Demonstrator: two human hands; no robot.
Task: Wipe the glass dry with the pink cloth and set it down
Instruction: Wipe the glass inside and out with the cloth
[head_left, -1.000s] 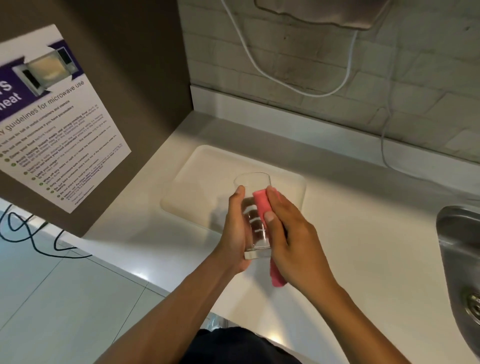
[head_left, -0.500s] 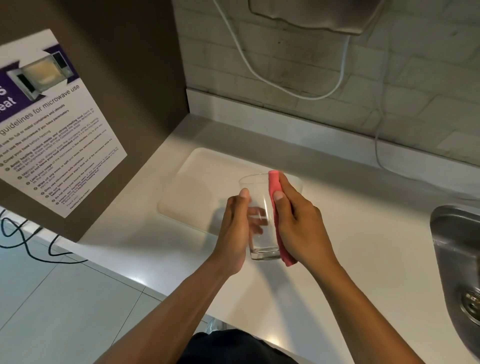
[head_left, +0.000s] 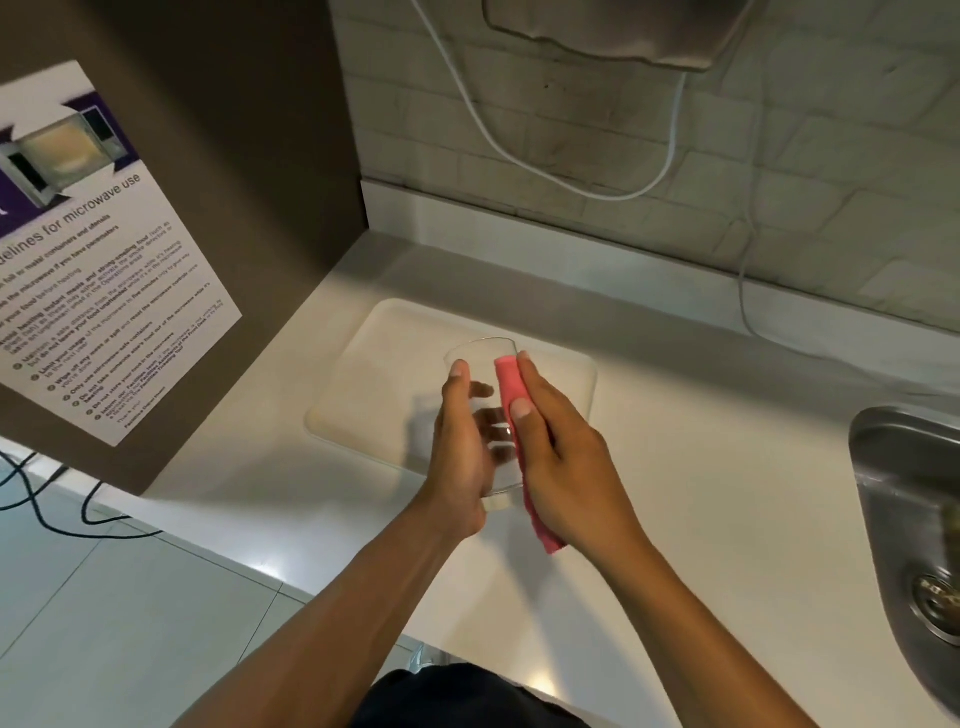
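The person's left hand (head_left: 460, 457) has its grip wrapped around a clear glass (head_left: 488, 410), thumb up near the rim on the near side and the other fingers showing through the glass from behind. The glass is held up off the white surface (head_left: 701, 509), rim tilted away, above the near edge of a pale tray (head_left: 374, 379) lying there. The right hand (head_left: 563, 462) presses a folded pink cloth (head_left: 511, 384) flat against the right side of the glass, its grip narrow, with the thumb on top of the cloth and the fingers behind it. The cloth's lower end hangs out below the palm. A steel sink (head_left: 904, 519) sits well apart to the right.
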